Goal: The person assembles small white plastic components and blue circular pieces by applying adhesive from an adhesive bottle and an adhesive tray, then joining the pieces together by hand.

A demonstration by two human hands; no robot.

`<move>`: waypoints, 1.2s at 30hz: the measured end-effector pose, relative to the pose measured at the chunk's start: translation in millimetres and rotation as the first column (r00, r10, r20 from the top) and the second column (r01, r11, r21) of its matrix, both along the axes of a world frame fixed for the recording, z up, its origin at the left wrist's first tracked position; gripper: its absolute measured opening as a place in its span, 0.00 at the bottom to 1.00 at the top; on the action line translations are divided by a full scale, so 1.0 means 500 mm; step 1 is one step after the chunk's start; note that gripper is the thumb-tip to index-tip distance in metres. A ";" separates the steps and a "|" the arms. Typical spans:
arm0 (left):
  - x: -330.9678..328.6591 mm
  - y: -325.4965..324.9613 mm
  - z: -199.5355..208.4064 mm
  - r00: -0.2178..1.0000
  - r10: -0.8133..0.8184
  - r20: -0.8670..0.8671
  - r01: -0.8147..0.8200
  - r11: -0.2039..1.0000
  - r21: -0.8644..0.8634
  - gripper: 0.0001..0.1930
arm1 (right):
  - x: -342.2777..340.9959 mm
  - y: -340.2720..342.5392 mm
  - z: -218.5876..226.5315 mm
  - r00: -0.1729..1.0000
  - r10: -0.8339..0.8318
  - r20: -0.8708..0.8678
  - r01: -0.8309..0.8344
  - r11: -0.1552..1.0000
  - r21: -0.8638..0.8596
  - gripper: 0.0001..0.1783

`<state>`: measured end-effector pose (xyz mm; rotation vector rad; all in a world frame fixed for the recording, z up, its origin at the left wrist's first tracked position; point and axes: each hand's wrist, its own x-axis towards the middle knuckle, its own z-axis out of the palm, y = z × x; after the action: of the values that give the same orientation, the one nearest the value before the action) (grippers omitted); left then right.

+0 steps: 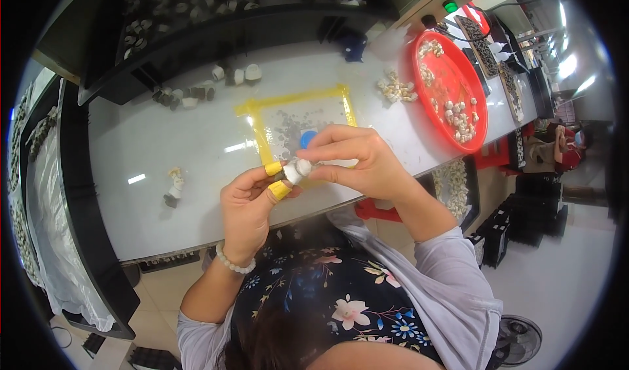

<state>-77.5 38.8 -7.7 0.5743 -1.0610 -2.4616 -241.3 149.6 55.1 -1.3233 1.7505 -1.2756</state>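
Over the near part of the white table, my left hand (247,209) grips a small white figurine (295,171) between thumb and forefinger, both wrapped in yellow tape. My right hand (363,160) meets it from the other side, its thumb and fingers closed round the figurine's pale rounded top. Just beyond the fingertips is a round blue cap-like piece (307,138). It sits within a square marked out in yellow tape (261,131), where the surface is smeared grey. Off to the left, another small figurine (174,187), white with a dark base, lies on the table (141,222).
A red oval tray (452,81) holds several small whitish pieces, with a pile of similar pieces (396,88) beside it. Dark and white parts (190,98) line the back. A black shelf (229,19) full of parts overhangs them. Black racks (92,239) stand left. Another person (567,150) is far right.
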 end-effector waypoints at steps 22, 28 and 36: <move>0.135 -0.095 0.032 0.872 0.490 0.002 0.149 -0.259 -0.954 0.14 | -0.203 0.132 -0.036 0.506 -0.286 -0.814 0.471 0.882 -0.017 0.10; 0.130 -0.105 0.068 0.733 0.679 0.035 0.247 -0.218 -0.944 0.18 | -0.196 0.110 -0.045 0.570 -0.284 -0.771 0.409 0.912 -0.033 0.10; -0.097 -0.182 0.096 0.925 0.350 0.149 0.253 -0.275 -0.928 0.17 | -0.088 0.065 -0.034 0.866 -0.096 -0.490 0.170 0.979 0.110 0.12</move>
<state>-125.9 -52.0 40.2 0.3861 -2.5890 -0.4197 -285.3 182.0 38.1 -1.5468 2.2670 -0.9001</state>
